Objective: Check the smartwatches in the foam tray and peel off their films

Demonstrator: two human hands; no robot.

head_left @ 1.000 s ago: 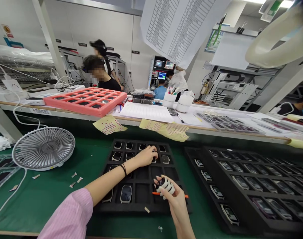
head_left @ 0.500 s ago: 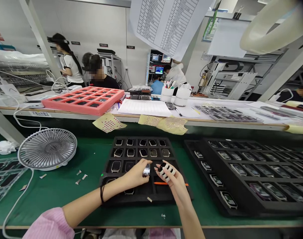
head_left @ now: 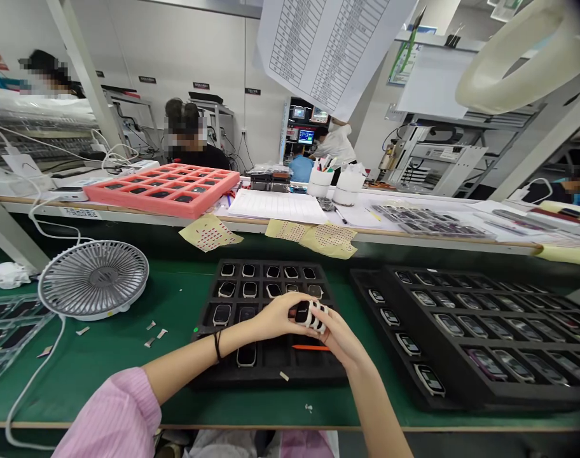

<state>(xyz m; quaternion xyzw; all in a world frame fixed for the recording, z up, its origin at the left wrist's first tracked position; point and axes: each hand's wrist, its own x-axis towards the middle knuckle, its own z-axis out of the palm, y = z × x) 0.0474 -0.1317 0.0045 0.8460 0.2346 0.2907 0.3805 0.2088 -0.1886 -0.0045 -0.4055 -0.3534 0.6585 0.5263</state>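
Both hands meet above the near right part of a black foam tray. My right hand is closed around a small stack of smartwatch cases with pale edges. On the left side of that stack, my left hand has its thumb and fingers closed about a dark-faced smartwatch. Its far side is hidden by the fingers. Under the hands lies an orange stick-like tool across the tray. More watch cases sit in the tray's pockets, some covered by my left arm.
A grey fan stands at the left on the green mat, with small scraps nearby. To the right are stacked black trays of watches. A pink foam tray rests on the shelf, and several people work beyond.
My left hand has moved right with the silver smartwatch, bringing it against the stack in my right hand. The gap between the hands has closed. A person at the back left has shifted left.
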